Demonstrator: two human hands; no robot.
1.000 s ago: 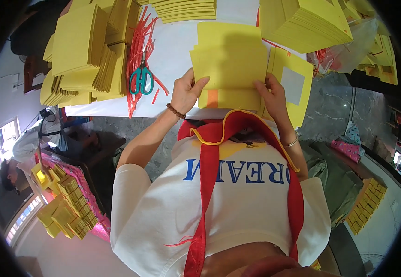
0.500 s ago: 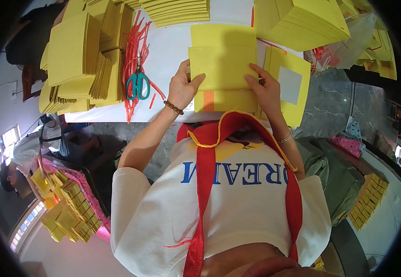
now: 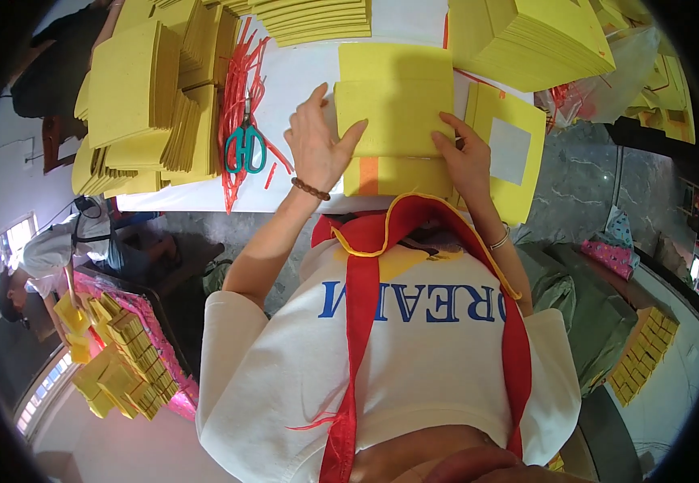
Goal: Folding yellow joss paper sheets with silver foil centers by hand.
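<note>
A folded yellow paper piece [image 3: 389,121], perhaps a card or envelope, lies in front of me with an orange strip on its near part. Beside its left edge my left hand [image 3: 319,143] is open, fingers spread and raised, the thumb by the paper's edge. At the right edge my right hand [image 3: 470,161] is closed on the paper, its thumb and index finger on top; the other fingers are curled and partly hidden. Another yellow piece with a pale grey rectangle [image 3: 510,151] lies just right of that hand.
Teal-handled scissors [image 3: 245,151] lie on red strips [image 3: 235,101] to the left. Stacks of yellow pieces [image 3: 128,80] stand far left, with a tall stack [image 3: 530,40] at the far right. A person [image 3: 51,241] handles yellow pieces at another table on the left.
My left hand has come off the paper's left edge and opened, its fingers spreading up and to the left. My right hand stays at the right edge.
</note>
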